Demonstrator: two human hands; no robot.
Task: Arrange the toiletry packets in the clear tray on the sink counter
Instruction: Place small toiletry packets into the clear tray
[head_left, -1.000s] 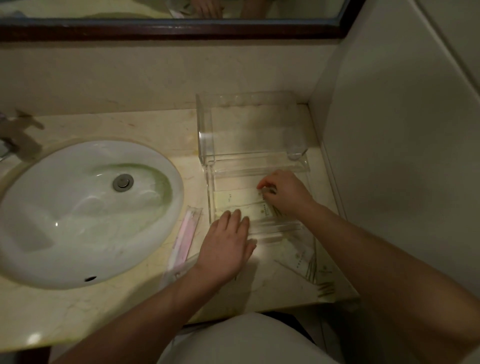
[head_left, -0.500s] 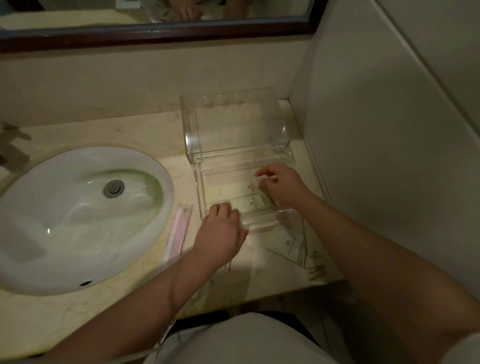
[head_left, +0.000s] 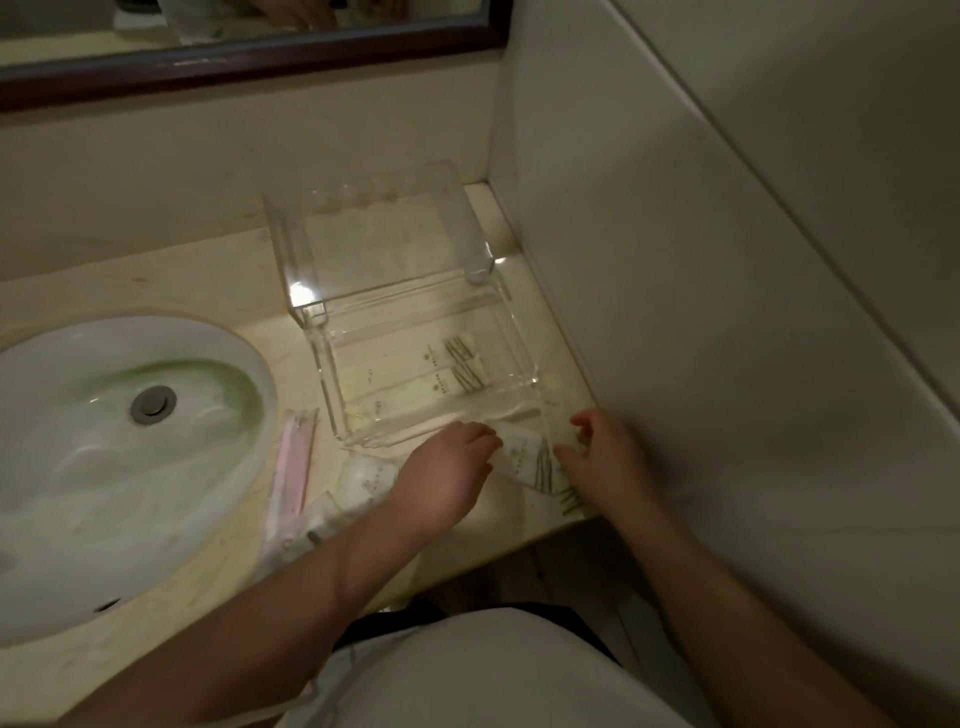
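Two flat toiletry packets (head_left: 441, 371) lie side by side on the floor of the clear tray (head_left: 332, 384), their green-striped ends toward the wall. The tray stands on the sink counter (head_left: 234, 275), between the basin (head_left: 104, 457) and the side wall. More packets wait outside it: a white one with green stripes (head_left: 527, 460) lies on the counter just in front of the tray's near rim, between the two hands, and a rounded white sachet (head_left: 366, 480) and a pink wrapped item (head_left: 293, 462) lie nearer the basin.

The left hand (head_left: 449, 478) rests palm-down with fingers reaching toward the striped packet; whether they are touching it cannot be told. The right hand (head_left: 602, 462) hovers just beside the packet's other end, fingers loosely curled and apart, holding nothing.

Handling judgement: the packets appear thin, light and pliable, with a slick wrapper. Lift by pinching a short edge, or slide to the counter edge first. Support both ends to prevent bending. The tray walls appear rigid and hard to see; clear the near rim before lowering.
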